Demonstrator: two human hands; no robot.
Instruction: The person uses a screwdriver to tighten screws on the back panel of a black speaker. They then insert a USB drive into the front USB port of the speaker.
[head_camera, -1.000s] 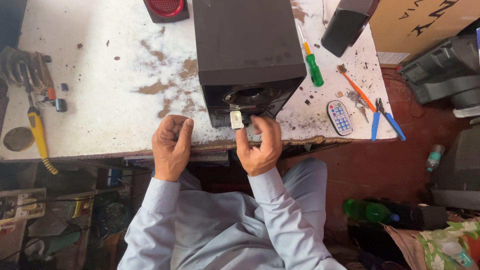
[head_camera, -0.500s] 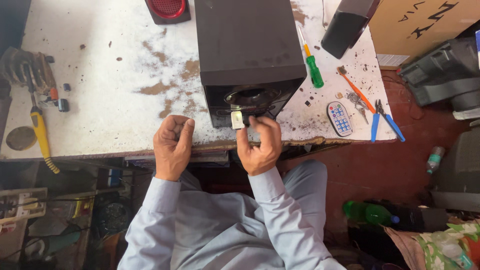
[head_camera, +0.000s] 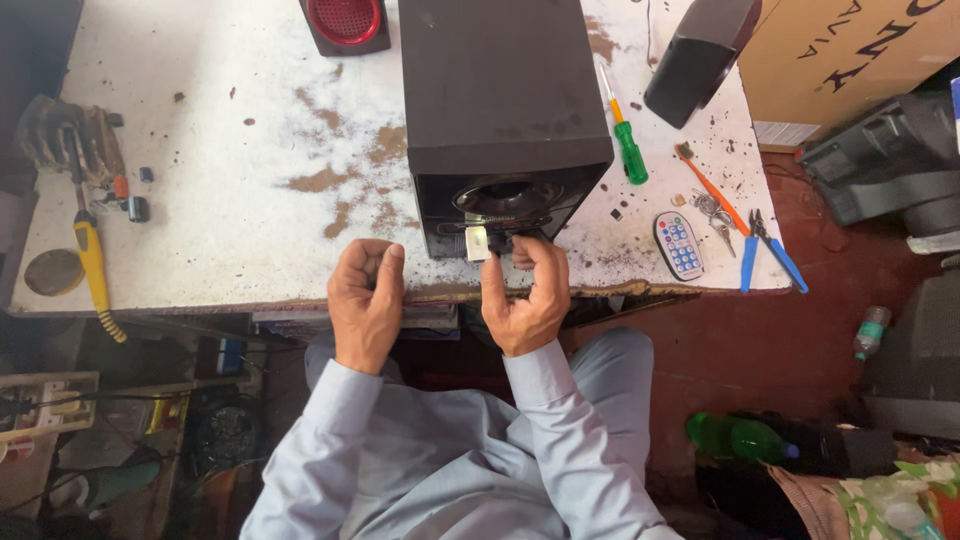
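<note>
red speaker (head_camera: 345, 22) cut off at top edge, cardboard box (head_camera: 850, 50) cropped at the corner

— Speaker box (head_camera: 500, 85)? Matt black, wood-like casing, smooth.
— Worktop (head_camera: 220, 220): white paint, worn rough, brown patches showing through.
— Screwdriver (head_camera: 626, 140): glossy green plastic handle. Sleeves (head_camera: 560, 420): soft grey cloth.

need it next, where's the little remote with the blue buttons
In the head view the small remote lies on the right part of the white table, near its front edge, between the black speaker box and the blue-handled pliers, below the green screwdriver.
</note>
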